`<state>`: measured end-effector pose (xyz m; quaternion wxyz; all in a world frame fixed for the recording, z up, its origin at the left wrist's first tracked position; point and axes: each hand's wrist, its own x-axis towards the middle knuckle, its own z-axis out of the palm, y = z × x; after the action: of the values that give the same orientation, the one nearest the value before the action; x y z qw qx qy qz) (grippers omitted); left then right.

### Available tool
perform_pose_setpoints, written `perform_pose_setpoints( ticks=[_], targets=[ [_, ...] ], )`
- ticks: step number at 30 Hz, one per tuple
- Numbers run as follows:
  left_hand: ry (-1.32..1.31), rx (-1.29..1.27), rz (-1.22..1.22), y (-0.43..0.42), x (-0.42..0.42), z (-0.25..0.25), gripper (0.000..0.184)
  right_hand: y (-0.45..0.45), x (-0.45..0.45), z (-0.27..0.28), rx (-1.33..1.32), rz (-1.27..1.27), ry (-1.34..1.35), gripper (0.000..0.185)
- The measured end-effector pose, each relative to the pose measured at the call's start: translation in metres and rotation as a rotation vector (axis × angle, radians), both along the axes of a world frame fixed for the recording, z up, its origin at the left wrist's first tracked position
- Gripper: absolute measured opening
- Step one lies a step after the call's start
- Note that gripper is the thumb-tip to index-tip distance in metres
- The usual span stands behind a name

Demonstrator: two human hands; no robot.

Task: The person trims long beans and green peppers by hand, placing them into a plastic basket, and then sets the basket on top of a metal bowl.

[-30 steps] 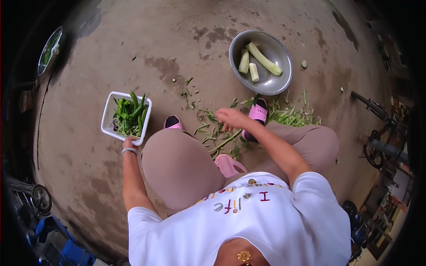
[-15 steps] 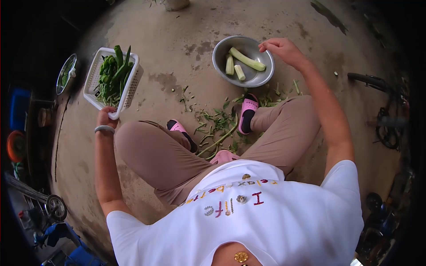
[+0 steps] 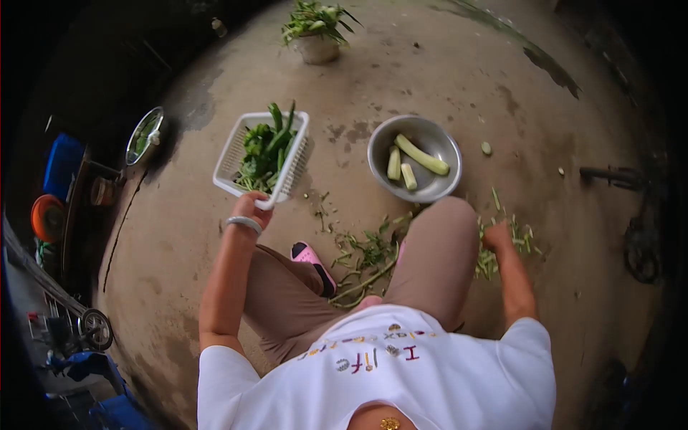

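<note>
My left hand (image 3: 251, 206) is closed around the near corner of a white plastic basket (image 3: 295, 168), which is held up on the left side. Inside the basket lie long green peppers (image 3: 275, 143), other greens and thin green pieces. My right hand (image 3: 496, 235) is low beside my right knee, over vegetable trimmings (image 3: 527, 240) scattered on the ground. Its fingers are partly hidden and blurred, so whether they hold anything does not show. Ahead of that knee a metal bowl (image 3: 441, 192) holds peeled pale-green gourd pieces (image 3: 423, 155).
More leafy trimmings (image 3: 369, 247) lie between my feet. A bucket (image 3: 317, 50) of greens stands farther ahead. On the left are a round tray (image 3: 145, 136) with greens, an orange basin (image 3: 47, 218) and a wheeled frame (image 3: 95, 328). A bicycle-like object (image 3: 640, 247) is at right.
My right hand has gone from the bowl's rim down to the trimmings by my right knee. That knee has swung inward. The view has tilted up, showing the bucket's greens.
</note>
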<state>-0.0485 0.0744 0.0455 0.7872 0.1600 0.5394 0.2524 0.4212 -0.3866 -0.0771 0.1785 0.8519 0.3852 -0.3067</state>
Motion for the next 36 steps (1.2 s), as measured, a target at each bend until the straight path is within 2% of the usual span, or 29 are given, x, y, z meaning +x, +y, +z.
perform_pose_setpoints(
  ticks=[1, 2, 3, 4, 7, 11, 13, 18, 20, 23, 28, 30, 31, 32, 33, 34, 36],
  targets=[
    [0.047, 0.050, 0.000, -0.002, 0.005, -0.005, 0.015, 0.021, -0.036, 0.022, 0.078, -0.075, -0.023, 0.030],
    [0.057, 0.036, 0.035, -0.004, 0.011, -0.003, 0.016, 0.021, -0.029, -0.023, 0.645, -0.336, 0.287, 0.038],
    [0.053, 0.019, 0.084, -0.003, 0.021, 0.002, 0.016, 0.014, -0.019, -0.085, 0.870, -0.584, 0.471, 0.053],
    [0.059, -0.021, 0.117, -0.006, 0.027, 0.001, 0.017, 0.049, -0.029, -0.076, 0.862, -0.547, 0.506, 0.053],
    [0.039, -0.028, 0.141, 0.000, 0.050, 0.008, 0.019, 0.110, -0.011, -0.095, 0.884, -0.586, 0.624, 0.054],
    [0.032, -0.043, 0.160, -0.010, 0.072, 0.048, 0.026, 0.152, -0.001, -0.114, 0.870, -0.690, 0.756, 0.056],
    [0.028, -0.044, 0.125, -0.009, 0.074, 0.051, 0.028, 0.165, 0.002, -0.125, 0.866, -0.765, 0.813, 0.057],
    [-0.003, -0.042, 0.106, -0.007, 0.074, 0.039, 0.027, 0.160, -0.008, -0.155, 0.843, -1.019, 0.943, 0.060],
    [0.090, -0.043, 0.102, -0.006, 0.077, 0.039, 0.019, 0.168, -0.006, -0.162, 0.856, -1.106, 0.993, 0.061],
    [0.120, -0.076, 0.079, -0.005, 0.083, 0.039, 0.020, 0.163, -0.009, -0.173, 0.856, -1.254, 1.063, 0.063],
    [0.141, -0.104, 0.020, -0.005, 0.083, 0.026, 0.019, 0.134, -0.022, -0.179, 0.847, -1.517, 1.159, 0.066],
    [0.204, -0.049, -0.072, -0.004, 0.083, 0.010, 0.027, 0.079, -0.027, -0.191, 0.843, -1.670, 1.146, 0.067],
    [0.197, -0.068, -0.061, -0.007, 0.087, 0.008, 0.027, 0.121, -0.044, -0.114, 0.912, -1.732, 1.039, 0.069],
    [0.186, -0.082, -0.054, -0.010, 0.093, 0.007, 0.028, 0.132, -0.039, -0.107, 1.039, -1.577, 1.292, 0.064],
    [0.210, -0.075, -0.064, -0.015, 0.096, 0.005, 0.025, 0.142, -0.024, -0.120, 1.006, -1.589, 1.417, 0.055],
    [0.233, -0.055, -0.067, -0.015, 0.099, 0.005, 0.023, 0.153, -0.016, -0.133, 0.957, -1.730, 1.355, 0.045],
    [0.216, -0.037, -0.121, -0.020, 0.106, 0.005, 0.024, 0.172, -0.018, -0.132, 0.890, -1.953, 1.116, 0.037]
  ],
)
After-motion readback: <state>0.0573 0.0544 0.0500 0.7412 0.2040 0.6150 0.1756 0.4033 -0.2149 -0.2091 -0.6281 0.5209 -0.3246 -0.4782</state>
